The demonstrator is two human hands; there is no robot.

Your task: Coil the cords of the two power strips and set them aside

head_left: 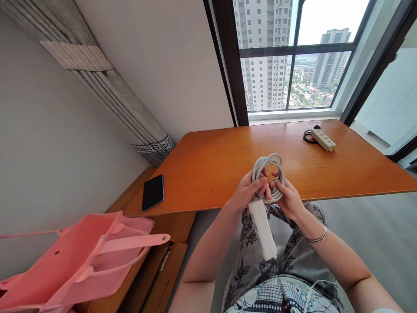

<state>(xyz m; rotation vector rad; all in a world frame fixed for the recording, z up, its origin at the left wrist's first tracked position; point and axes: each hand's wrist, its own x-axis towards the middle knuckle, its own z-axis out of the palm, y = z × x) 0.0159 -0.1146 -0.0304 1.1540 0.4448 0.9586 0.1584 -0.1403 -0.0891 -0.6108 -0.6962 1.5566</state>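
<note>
A white power strip (262, 230) hangs tilted below my hands, over my lap. Its pale grey cord (267, 160) is wound into a loose coil above the strip. My left hand (252, 189) closes round the left side of the coil, close to where the cord meets the strip. On the coil's right side, my right hand (288, 198) grips the looped cord, fingers curled in. The fingertips of both hands come near each other inside the loop. Both hands are just at the front edge of the wooden table (211, 174).
A black phone (153, 192) lies at the table's left end. A beige power strip (323, 140) with a black cord rests at the back right. At lower left, a pink bag (91, 256) stands on a wooden surface. A window (293, 65) and a curtain (120, 95) are behind.
</note>
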